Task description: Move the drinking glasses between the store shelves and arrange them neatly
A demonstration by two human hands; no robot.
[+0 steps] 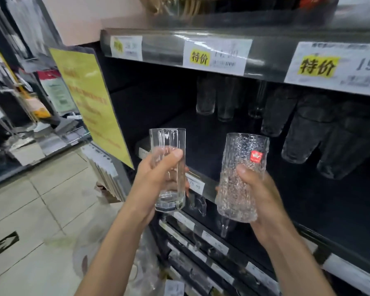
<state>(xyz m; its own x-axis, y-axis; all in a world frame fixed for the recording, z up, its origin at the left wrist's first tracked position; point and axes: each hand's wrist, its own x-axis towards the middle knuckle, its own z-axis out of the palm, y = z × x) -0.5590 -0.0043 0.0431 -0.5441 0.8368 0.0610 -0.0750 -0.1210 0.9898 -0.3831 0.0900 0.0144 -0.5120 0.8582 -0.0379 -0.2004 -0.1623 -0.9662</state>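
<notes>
Currently: left hand (152, 184) grips smooth clear glass (169, 167), upright, in front of shelf edge (203, 189). Right hand (263, 195) grips textured glass (239, 178) with red sticker (255, 157), beside it. More glasses (308, 133) stand on dark shelf behind.

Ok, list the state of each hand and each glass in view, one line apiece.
left hand: grips the smooth glass, thumb across its front.
smooth glass: held upright in front of the shelf, empty.
right hand: grips the textured glass low down.
textured glass: held slightly tilted, off the shelf, red sticker facing the camera.
shelf glasses: standing on the shelf, blurred.
</notes>
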